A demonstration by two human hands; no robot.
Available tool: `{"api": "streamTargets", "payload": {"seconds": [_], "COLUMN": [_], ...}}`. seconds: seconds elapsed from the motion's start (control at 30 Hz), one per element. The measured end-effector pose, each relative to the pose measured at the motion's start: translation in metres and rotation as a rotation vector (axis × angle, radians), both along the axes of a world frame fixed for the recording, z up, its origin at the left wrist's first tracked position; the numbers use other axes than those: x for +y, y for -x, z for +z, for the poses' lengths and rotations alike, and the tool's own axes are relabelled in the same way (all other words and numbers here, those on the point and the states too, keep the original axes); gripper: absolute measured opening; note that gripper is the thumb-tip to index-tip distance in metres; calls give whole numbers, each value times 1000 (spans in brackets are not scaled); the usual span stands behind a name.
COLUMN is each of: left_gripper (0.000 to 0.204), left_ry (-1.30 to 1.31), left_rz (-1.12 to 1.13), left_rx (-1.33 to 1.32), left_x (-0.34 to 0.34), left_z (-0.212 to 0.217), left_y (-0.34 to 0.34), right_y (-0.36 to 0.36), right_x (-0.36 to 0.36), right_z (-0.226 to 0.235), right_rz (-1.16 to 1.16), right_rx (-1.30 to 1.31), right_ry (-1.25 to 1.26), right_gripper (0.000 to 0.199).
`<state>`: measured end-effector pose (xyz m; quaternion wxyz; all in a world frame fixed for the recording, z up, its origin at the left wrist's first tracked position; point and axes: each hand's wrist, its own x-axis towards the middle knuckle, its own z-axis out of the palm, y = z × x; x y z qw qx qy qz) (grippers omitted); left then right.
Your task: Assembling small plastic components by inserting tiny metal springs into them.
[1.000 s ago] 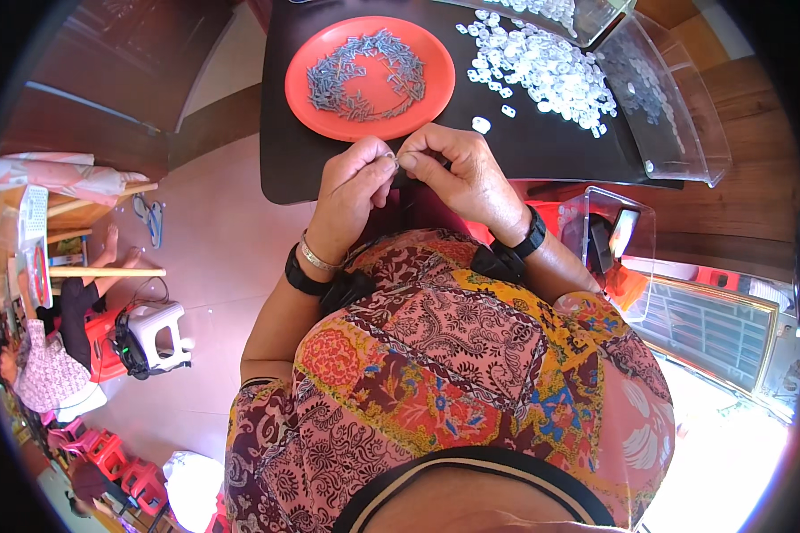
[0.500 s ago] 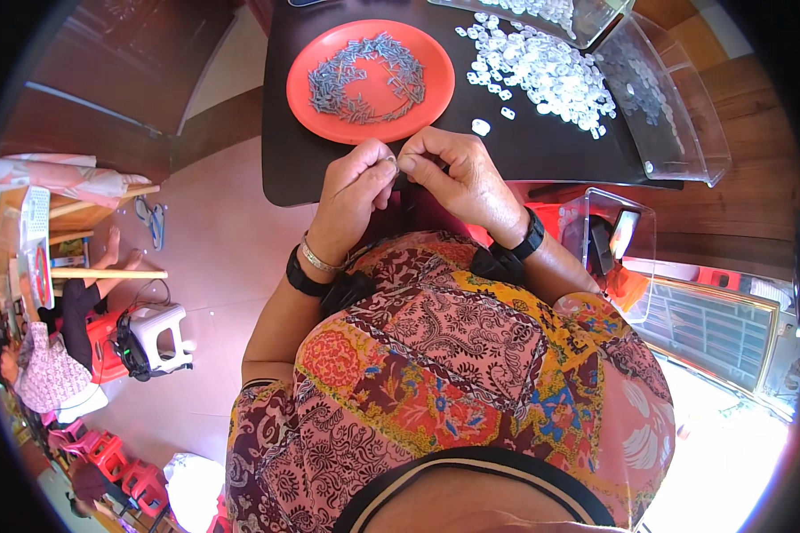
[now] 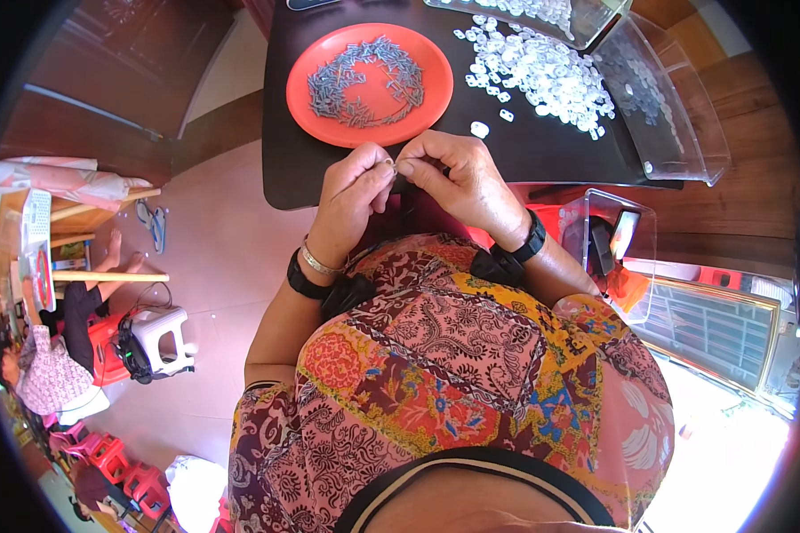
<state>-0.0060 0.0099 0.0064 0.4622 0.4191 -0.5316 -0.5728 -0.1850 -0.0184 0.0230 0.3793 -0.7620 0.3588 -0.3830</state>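
My left hand (image 3: 354, 188) and my right hand (image 3: 456, 176) meet at the fingertips just over the near edge of the black table (image 3: 311, 178). Each one pinches, thumb against forefinger. Whatever sits between the fingertips is too small to make out. Beyond my hands lies a red plate (image 3: 311, 67), with a ring of small grey screws (image 3: 333, 91) spread on it. Right of the plate is a heap of small clear plastic pieces (image 3: 542, 75), and a few of them lie loose nearer my right hand.
Clear plastic bins (image 3: 684, 115) stand at the table's right end, one lying tipped open. Below the table's right edge hangs another clear box (image 3: 640, 275) holding a phone and orange stuff. A white stool (image 3: 162, 339) is on the floor at left, near a seated person (image 3: 53, 377).
Very little differs. Both hands keep their pinch at the same spot, and the view has shifted slightly.
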Motion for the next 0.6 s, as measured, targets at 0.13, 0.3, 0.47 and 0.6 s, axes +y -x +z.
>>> {"api": "streamTargets", "payload": {"seconds": [0.13,0.3,0.47,0.6], "left_gripper": [21,21,21,21], "left_ry": [-12,-17,-12,-24], "left_rz": [-2,-9,-14,-11], "left_rx": [-16,-10,-11,-14], "left_x": [0,-1,-1,-1], "left_z": [1,-1,-1,0], "left_y": [-1,-1,-1,-1], "right_y": [0,1,0,1], "right_x": [1,1,1,0], "right_z": [1,2,1,0], "right_rz": [3,2,-4,5], "right_rx": [-7,-7,-25,-10], "right_ry": [-4,12,7,-17], "right_gripper": [7,7,7,7]}}
